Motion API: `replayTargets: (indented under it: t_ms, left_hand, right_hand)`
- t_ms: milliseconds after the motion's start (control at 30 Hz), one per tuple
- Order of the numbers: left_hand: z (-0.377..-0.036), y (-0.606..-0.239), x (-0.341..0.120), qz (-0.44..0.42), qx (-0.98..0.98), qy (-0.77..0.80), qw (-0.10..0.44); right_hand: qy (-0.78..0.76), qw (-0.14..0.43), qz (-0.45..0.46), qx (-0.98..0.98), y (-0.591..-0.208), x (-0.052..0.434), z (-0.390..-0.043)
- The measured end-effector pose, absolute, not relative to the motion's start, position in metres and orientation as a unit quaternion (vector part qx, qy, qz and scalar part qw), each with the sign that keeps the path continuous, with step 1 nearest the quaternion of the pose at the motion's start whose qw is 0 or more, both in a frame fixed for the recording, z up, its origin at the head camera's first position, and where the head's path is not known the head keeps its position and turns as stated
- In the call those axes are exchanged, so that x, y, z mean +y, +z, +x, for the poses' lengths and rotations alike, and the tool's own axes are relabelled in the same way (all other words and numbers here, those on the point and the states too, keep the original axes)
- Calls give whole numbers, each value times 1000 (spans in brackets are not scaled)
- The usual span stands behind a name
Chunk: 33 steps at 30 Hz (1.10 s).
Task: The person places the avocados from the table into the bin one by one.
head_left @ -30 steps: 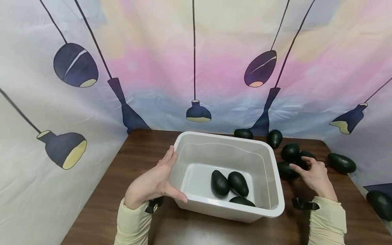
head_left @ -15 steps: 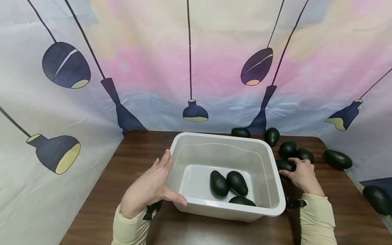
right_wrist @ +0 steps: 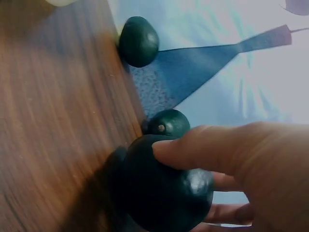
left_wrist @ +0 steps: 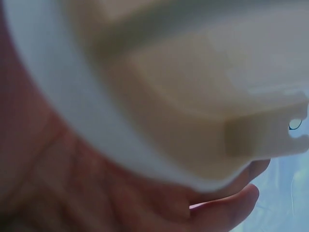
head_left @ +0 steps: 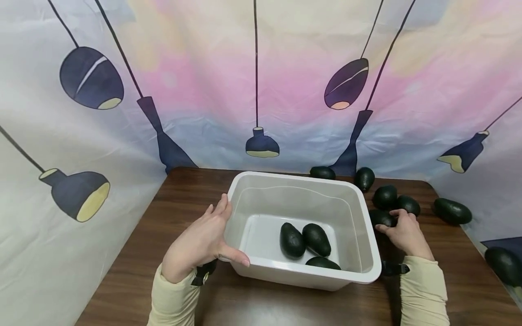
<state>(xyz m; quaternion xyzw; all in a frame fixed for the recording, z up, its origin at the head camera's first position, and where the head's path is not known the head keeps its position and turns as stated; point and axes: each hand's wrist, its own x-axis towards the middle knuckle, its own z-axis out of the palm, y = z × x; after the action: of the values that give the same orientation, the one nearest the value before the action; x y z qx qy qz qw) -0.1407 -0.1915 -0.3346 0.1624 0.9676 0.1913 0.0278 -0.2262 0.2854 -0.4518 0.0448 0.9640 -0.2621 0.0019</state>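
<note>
A pale grey plastic bin (head_left: 297,277) stands on the table with three dark green avocados in it, one (head_left: 292,240) at the left of the group. My left hand (head_left: 197,248) rests against the bin's left near corner, thumb along the near rim and fingers extended up the left side. In the left wrist view the bin's rim (left_wrist: 82,121) lies over the palm. To the right of the bin, my right hand (head_left: 409,233) grips an avocado (head_left: 381,218) between thumb and fingers. The right wrist view shows the thumb pressed on this avocado (right_wrist: 164,188), the fingers partly hidden behind it.
Loose avocados surround the right hand: one (head_left: 385,196) behind, another (head_left: 409,205) beside it, and one (head_left: 452,211) at the table's right edge. Two more (head_left: 364,179) lie at the back. Another avocado (head_left: 503,266) lies far right. A printed cloth (head_left: 204,90) hangs behind the wooden table (head_left: 163,235).
My right hand has moved left and closed its thumb and fingers round the nearest avocado. The left hand keeps its place on the bin. The head view has shifted slightly.
</note>
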Motion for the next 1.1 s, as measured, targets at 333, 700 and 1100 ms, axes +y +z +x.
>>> replayTargets:
  t_ms: [333, 700, 1100]
  left_hand:
    - [-140, -339, -191, 158, 967, 196, 30]
    - [-138, -340, -188, 163, 968, 189, 29]
    - [-138, -339, -189, 156, 969, 189, 32]
  right_hand:
    - [-287, -16, 77, 955, -430, 299, -209]
    - [-367, -113, 115, 916, -398, 301, -185]
    - [-870, -243, 39, 428, -372, 290, -182]
